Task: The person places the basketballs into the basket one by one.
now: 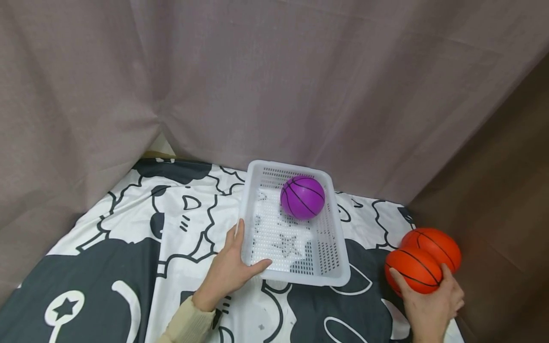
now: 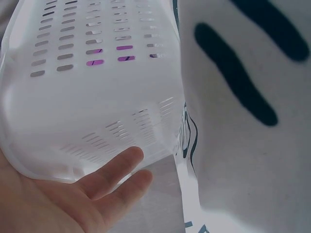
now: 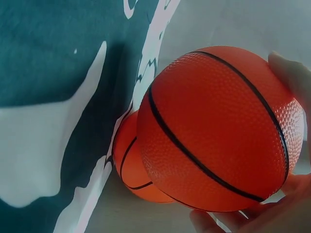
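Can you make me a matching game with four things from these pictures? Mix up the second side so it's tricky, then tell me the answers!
Things:
1. Purple basketball
2. Plastic basket
3. Left hand
4. Right hand

Clues:
A. White, with lots of holes
B. Gripping an orange basketball
C. Inside the basket
D. At the basket's near left corner

Right pairs: 1-C, 2-A, 3-D, 4-B

The front orange ball (image 1: 413, 270) hides part of the rear ball (image 1: 442, 244); the right wrist view crops my right hand (image 3: 286, 208).
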Demonstrator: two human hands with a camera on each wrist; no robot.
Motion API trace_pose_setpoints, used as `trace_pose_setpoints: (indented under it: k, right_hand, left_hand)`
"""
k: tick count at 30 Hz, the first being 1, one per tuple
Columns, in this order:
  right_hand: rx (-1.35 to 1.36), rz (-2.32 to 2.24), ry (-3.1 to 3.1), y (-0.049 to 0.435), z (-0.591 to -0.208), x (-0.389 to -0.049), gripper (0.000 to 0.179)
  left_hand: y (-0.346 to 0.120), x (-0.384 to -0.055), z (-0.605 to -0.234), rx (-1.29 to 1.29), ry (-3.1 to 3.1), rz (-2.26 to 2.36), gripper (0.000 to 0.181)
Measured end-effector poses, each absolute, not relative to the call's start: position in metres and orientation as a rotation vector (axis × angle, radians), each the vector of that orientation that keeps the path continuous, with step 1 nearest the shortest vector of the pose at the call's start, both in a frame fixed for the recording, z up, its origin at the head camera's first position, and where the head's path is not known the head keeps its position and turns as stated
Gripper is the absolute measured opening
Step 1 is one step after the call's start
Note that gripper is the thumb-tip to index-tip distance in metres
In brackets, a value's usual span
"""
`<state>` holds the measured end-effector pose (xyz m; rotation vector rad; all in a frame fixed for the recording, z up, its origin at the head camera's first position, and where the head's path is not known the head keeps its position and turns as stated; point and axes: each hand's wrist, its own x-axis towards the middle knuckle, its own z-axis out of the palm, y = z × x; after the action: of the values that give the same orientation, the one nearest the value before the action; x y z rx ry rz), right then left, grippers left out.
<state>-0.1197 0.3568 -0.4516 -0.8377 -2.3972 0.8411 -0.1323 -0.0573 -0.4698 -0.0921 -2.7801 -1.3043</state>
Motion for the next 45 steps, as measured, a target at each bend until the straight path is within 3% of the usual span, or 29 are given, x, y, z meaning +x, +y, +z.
trace_pose_setpoints:
  k: [45]
  right_hand:
    - [-0.619, 0.966, -2.48, 0.323, -0.475, -0.13, 0.108]
  left_hand:
    - [-0.057, -0.131, -0.472, -0.079, -2.751, -1.299, 0.115]
